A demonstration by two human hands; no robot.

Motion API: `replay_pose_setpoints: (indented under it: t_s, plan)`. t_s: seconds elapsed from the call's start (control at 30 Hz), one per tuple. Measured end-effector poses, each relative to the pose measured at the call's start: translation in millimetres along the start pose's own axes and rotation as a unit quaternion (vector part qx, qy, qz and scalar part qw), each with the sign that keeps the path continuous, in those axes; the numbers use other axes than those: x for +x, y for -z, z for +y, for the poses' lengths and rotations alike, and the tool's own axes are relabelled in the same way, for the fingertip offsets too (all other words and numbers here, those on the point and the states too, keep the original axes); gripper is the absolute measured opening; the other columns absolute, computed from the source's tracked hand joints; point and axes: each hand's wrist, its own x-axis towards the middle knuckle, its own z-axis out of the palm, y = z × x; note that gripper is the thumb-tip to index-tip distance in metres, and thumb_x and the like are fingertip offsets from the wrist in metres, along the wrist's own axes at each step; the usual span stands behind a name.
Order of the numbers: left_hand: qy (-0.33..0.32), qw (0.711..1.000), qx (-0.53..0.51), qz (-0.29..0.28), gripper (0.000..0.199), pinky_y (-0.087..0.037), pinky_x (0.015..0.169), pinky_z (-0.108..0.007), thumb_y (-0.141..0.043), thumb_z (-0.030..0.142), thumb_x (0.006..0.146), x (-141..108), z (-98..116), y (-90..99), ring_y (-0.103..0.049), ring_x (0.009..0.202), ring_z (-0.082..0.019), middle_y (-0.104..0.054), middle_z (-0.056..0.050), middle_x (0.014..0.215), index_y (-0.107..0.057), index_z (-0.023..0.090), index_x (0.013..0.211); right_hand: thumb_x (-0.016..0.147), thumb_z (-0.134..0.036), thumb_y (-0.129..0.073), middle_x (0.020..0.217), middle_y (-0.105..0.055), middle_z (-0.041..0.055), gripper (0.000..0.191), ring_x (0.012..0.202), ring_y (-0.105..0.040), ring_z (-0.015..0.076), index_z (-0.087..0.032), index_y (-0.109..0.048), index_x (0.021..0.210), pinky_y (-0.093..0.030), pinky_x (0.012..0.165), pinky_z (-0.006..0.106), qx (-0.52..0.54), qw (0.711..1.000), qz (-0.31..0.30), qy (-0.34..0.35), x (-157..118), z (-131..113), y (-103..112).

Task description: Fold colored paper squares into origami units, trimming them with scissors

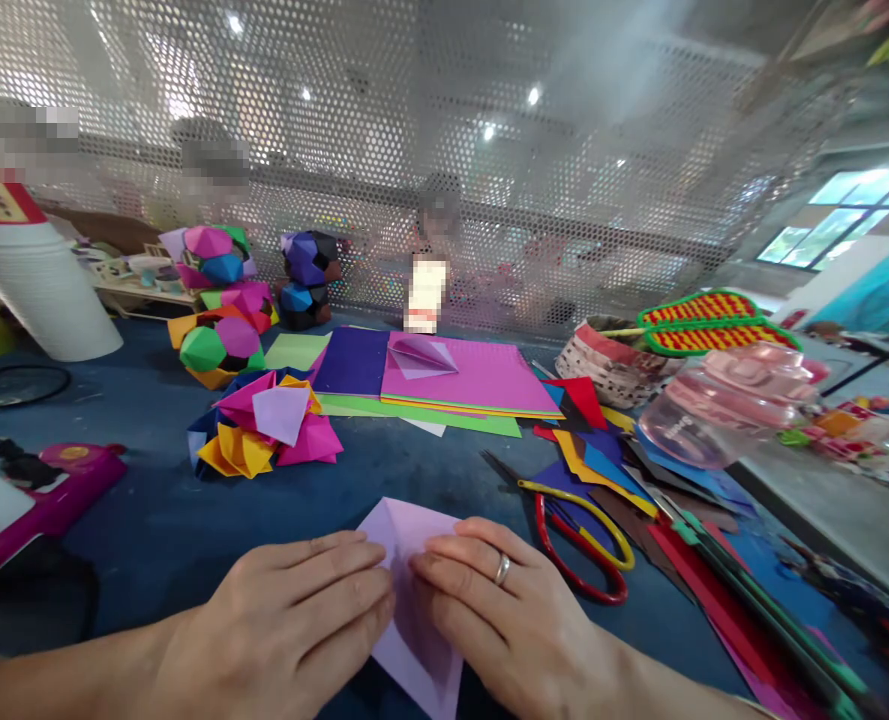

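A light purple sheet of origami paper (414, 620), partly folded with flaps along its middle, is between my hands at the near edge of the table. My left hand (316, 600) holds its left side, fingers together and curved over the paper, the thumb hidden. On the opposite side my right hand (481, 600), with a ring on one finger, grips the right flap; its thumb is out of sight too. Just right of that hand lie scissors (579, 540) with red and yellow handles. Beyond the paper sits a cluster of folded paper pieces (271, 425) in pink, yellow and lilac.
Coloured paper stacks (474, 375) carry another folded purple piece (421, 355). Paper balls (223, 340) and paper cups (46, 290) stand at left, near a power strip (54, 500). On the right are paper scraps (594, 460), a cutter (759, 590), a pink bottle (721, 405) and a fabric basket (609, 365).
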Motion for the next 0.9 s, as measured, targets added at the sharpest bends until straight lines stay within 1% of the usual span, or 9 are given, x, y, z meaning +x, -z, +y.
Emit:
replay_pose_setpoints:
  t_s: [0.13,0.23,0.37,0.47,0.57,0.63,0.73,0.87,0.9]
  plan:
    - [0.012,0.999,0.001,-0.032,0.036,-0.053,0.105,-0.034,-0.044,0.001,0.09,-9.5,-1.2,-7.7,-0.069,0.107,-0.021,-0.075,-0.008,0.112,-0.071,0.011,0.111,0.094,-0.006,-0.043,0.103,-0.075,0.0084,0.027,0.096,-0.067,0.0195,-0.012,-0.07,0.092,-0.049,0.097,0.037,-0.013,1.0,-0.009,-0.009,-1.3,-2.6,-1.0]
    - [0.013,0.999,-0.007,-0.038,0.035,-0.055,0.1,-0.037,-0.043,0.003,0.09,-8.4,0.3,-7.0,-0.069,0.105,-0.023,-0.074,-0.01,0.111,-0.07,0.01,0.109,0.092,-0.004,-0.045,0.096,-0.075,0.0085,0.026,0.088,-0.068,0.0196,-0.012,-0.07,0.09,-0.05,0.092,0.038,-0.016,1.0,-0.013,0.0,-1.7,-4.2,-1.8]
    - [0.037,0.998,-0.025,-0.038,0.034,-0.057,0.09,-0.031,-0.039,0.004,0.094,0.4,4.5,-2.3,-0.072,0.093,-0.02,-0.076,-0.007,0.104,-0.071,0.011,0.102,0.092,-0.003,-0.044,0.087,-0.074,0.0087,0.027,0.082,-0.067,0.0194,-0.012,-0.07,0.088,-0.05,0.091,0.038,-0.01,1.0,-0.024,0.0,-3.3,-4.2,-4.6]
    - [0.05,0.997,-0.022,-0.047,0.032,-0.058,0.083,-0.031,-0.039,0.012,0.099,5.9,7.3,-1.8,-0.073,0.086,-0.019,-0.077,-0.007,0.1,-0.071,0.012,0.099,0.091,-0.003,-0.043,0.085,-0.073,0.0085,0.027,0.083,-0.067,0.0192,-0.011,-0.07,0.09,-0.049,0.093,0.038,0.002,0.999,-0.039,-0.004,-4.8,-3.9,-5.9]
    - [0.058,0.997,-0.026,-0.033,0.03,-0.059,0.078,-0.031,-0.044,0.02,0.101,8.7,8.2,-1.9,-0.073,0.081,-0.019,-0.078,-0.006,0.093,-0.071,0.012,0.093,0.092,-0.003,-0.042,0.087,-0.073,0.0078,0.028,0.08,-0.066,0.0175,-0.011,-0.068,0.09,-0.05,0.091,0.036,0.023,0.998,-0.054,-0.02,-5.5,-4.5,-5.3]
    - [0.077,0.996,-0.052,-0.015,0.029,-0.059,0.073,-0.028,-0.045,0.02,0.102,9.4,8.4,-1.2,-0.073,0.076,-0.017,-0.078,-0.006,0.09,-0.071,0.013,0.091,0.096,-0.008,-0.044,0.085,-0.073,0.0065,0.025,0.077,-0.066,0.0162,-0.012,-0.067,0.089,-0.05,0.088,0.035,0.038,0.997,-0.058,-0.042,-4.8,-6.1,-4.3]
    - [0.119,0.989,-0.092,0.008,0.025,-0.057,0.062,-0.024,-0.048,0.02,0.101,9.3,9.5,-0.9,-0.071,0.068,-0.015,-0.076,-0.003,0.082,-0.07,0.017,0.09,0.099,-0.019,-0.05,0.074,-0.07,0.0035,0.022,0.067,-0.062,0.0146,-0.015,-0.066,0.083,-0.05,0.083,0.034,0.054,0.995,-0.044,-0.074,-2.8,-10.1,-3.5]
    - [0.163,0.979,-0.118,0.017,0.025,-0.053,0.055,-0.021,-0.05,0.027,0.101,7.5,12.9,-3.8,-0.068,0.057,-0.013,-0.071,0.001,0.067,-0.067,0.021,0.084,0.102,-0.027,-0.048,0.063,-0.064,-0.0005,0.032,0.056,-0.056,0.0119,-0.017,-0.062,0.075,-0.046,0.077,0.033,0.089,0.988,-0.001,-0.126,-2.3,-14.4,-4.0]
    - [0.173,0.977,-0.121,0.017,0.024,-0.052,0.053,-0.021,-0.051,0.029,0.101,6.6,13.7,-4.7,-0.066,0.054,-0.012,-0.069,0.002,0.064,-0.066,0.022,0.083,0.103,-0.029,-0.047,0.062,-0.063,-0.0009,0.034,0.056,-0.055,0.0118,-0.017,-0.062,0.075,-0.046,0.076,0.032,0.097,0.986,0.0,-0.135,-2.7,-14.9,-4.0]
